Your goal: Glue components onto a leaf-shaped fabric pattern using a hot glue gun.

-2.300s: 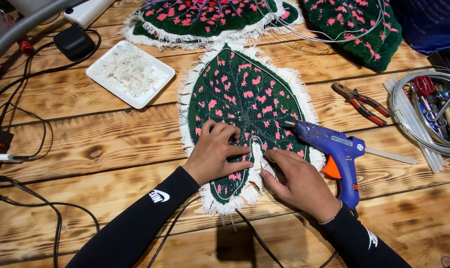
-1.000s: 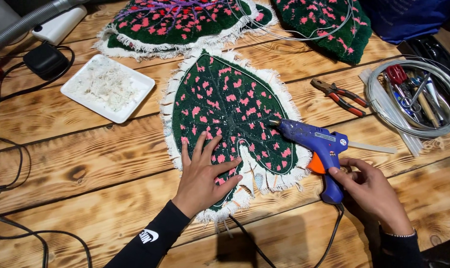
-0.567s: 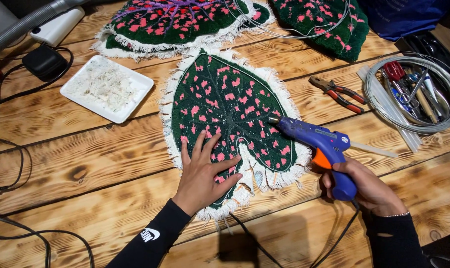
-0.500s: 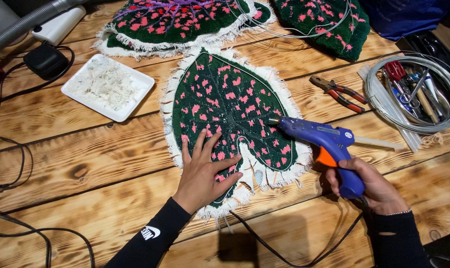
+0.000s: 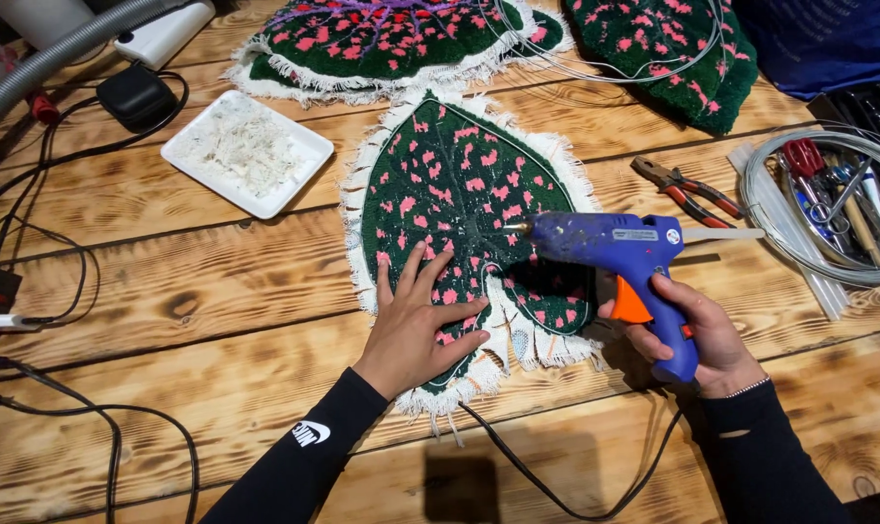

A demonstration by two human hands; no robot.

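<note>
I am watching my right hand (image 5: pixel 697 335), which a moment ago was only reaching for the blue glue gun (image 5: pixel 619 257) where it lay on the surface; now its fingers are wrapping the grip and lifting the gun, nozzle pointing left over the leaf-shaped tufted piece (image 5: pixel 464 209). My left hand (image 5: pixel 416 330) is staying flat on the near end of that green, pink-flecked piece, fingers spread wide and holding nothing, pinning it down. The piece is lying mid-surface, its white fringe (image 5: pixel 518 340) curling up just under the nozzle. I judge glue is about to go onto that lifted edge.
</note>
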